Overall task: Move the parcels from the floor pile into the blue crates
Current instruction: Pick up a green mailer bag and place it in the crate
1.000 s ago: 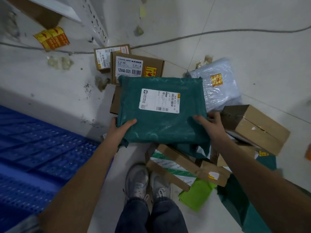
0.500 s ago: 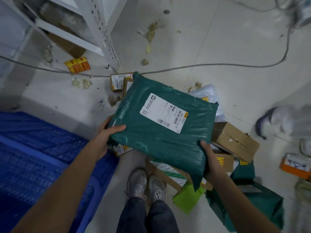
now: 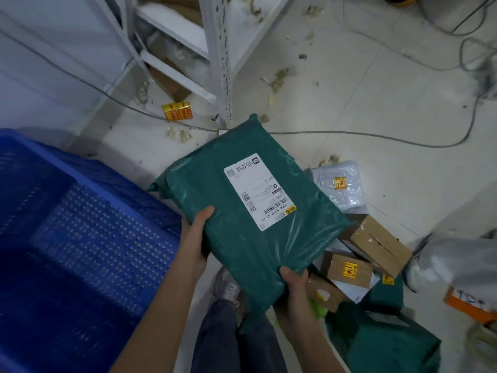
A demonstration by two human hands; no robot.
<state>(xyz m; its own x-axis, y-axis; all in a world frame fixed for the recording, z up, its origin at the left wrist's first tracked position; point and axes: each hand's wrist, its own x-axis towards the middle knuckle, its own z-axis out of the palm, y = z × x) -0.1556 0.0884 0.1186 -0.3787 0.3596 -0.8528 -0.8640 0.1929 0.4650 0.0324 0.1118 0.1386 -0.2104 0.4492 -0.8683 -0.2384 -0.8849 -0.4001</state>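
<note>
Head view: both hands are on the green mailer point(image 3: 250, 211), which is held up off the floor, label up, just beside the blue crate point(image 3: 80, 238) and not yet over it. The left hand point(image 3: 195, 238) grips the mailer's near-left edge, thumb on top. The right hand point(image 3: 293, 285) pinches the near corner, thumb over the plastic. The risk: that slick film could slide out of a corner pinch, and the far end, held by neither hand, may sag and catch the crate's rim on the way across. More parcels lie in the floor pile point(image 3: 368, 254) to the right: brown boxes, a grey bag, another green bag. The pale tiled floor point(image 3: 349, 98) is strewn with scraps and crossed by a loose cable point(image 3: 363, 135). A white metal rack point(image 3: 220, 49) stands behind.
</note>
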